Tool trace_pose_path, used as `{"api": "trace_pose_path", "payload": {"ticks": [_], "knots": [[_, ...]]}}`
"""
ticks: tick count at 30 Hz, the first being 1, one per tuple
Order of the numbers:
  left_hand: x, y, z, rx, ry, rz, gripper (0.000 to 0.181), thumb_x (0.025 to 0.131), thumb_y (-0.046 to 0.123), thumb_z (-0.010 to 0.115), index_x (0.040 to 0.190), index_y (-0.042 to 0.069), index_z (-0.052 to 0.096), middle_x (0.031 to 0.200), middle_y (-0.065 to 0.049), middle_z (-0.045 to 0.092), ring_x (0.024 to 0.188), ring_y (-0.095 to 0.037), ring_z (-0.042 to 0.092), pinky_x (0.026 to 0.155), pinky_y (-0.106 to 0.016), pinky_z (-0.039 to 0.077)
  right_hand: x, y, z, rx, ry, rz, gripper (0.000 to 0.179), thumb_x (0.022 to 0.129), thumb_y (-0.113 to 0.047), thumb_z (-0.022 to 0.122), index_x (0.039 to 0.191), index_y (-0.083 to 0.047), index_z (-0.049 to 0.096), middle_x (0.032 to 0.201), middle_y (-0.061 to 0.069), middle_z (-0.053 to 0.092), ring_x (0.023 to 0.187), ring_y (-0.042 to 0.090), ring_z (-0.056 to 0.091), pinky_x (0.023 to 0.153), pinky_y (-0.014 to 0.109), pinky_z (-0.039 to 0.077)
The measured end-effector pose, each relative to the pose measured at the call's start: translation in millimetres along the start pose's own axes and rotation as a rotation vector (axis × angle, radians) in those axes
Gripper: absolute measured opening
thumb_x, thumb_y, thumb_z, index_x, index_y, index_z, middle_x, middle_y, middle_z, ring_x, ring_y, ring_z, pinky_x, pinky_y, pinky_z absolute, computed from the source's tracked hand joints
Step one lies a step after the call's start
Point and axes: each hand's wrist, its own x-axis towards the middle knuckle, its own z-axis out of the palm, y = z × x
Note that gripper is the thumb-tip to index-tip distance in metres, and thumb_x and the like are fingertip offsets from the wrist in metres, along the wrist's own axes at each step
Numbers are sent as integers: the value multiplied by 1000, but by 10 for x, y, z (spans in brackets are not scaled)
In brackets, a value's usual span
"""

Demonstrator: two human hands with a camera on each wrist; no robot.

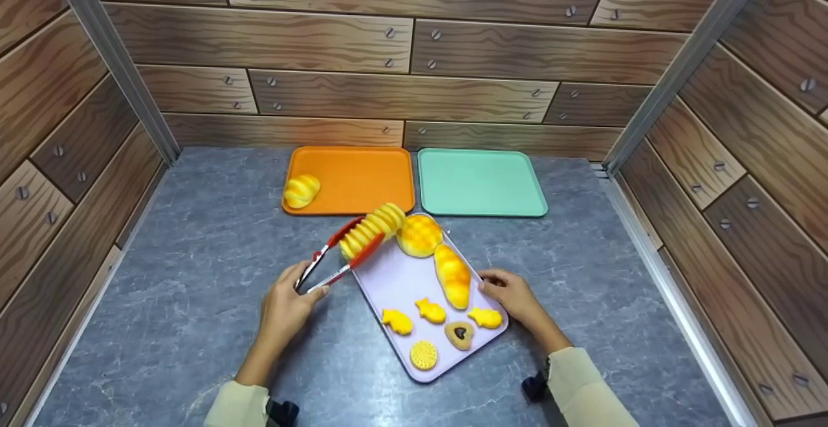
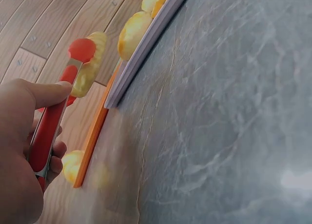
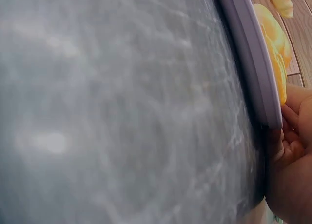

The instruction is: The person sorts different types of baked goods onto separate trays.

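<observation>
My left hand grips red-and-silver tongs, its thumb along one arm. Between the tong tips a long ridged yellow bread is held raised, overlapping the far left corner of the lilac tray in the head view. At that tray's right edge my right hand holds the rim, thumb on top and other fingers partly hidden. On the tray lie a round bun, a long golden bread, several fish-shaped pieces, a heart-centred cookie and a round dotted biscuit.
Behind the lilac tray stands an orange tray with a small striped roll at its left end. Beside it on the right is a mint green tray. Wood-patterned walls enclose the grey marbled table on three sides.
</observation>
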Motion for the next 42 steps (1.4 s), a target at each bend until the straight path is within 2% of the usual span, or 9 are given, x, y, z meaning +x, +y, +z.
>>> {"api": "trace_pose_path", "payload": {"ticks": [4,10,17,23,34,42], "knots": [[84,-30,35,-14,16,-25,63,77,24,87,135,11,64,135,-11,63,125,-34,60,102,-53,45,6,17,-7,24,5,1,28,92,-18,73,118,-8,74,100,5,68,89,14,56,81,27,45],[239,-38,114,1,72,-17,62,78,24,86,134,9,64,133,-14,64,122,-36,61,99,-53,47,6,29,-11,31,-2,-9,26,92,-17,73,116,-8,74,98,4,67,87,14,55,79,25,45],[474,-42,270,59,204,16,58,76,22,85,129,7,66,122,-16,68,110,-41,65,89,-56,49,16,34,1,23,2,-5,25,91,-13,71,115,-5,73,97,3,66,86,13,55,77,22,44],[698,-37,409,91,294,-18,50,79,22,83,123,6,66,115,-18,67,102,-45,64,82,-58,48,17,38,9,0,10,-4,24,92,-13,71,115,-7,74,97,3,66,87,14,56,79,25,45],[1038,-30,574,128,284,-115,58,84,24,80,134,1,60,123,-21,64,111,-44,61,93,-55,46,24,44,3,3,9,-23,23,92,-13,71,114,-8,74,96,2,66,86,14,56,79,25,45],[1174,-34,643,150,252,-157,54,87,27,77,133,1,60,125,-20,64,111,-45,59,96,-55,45,11,58,2,-14,11,-54,24,92,-13,70,114,-6,74,96,3,67,86,12,56,78,23,45]]}}
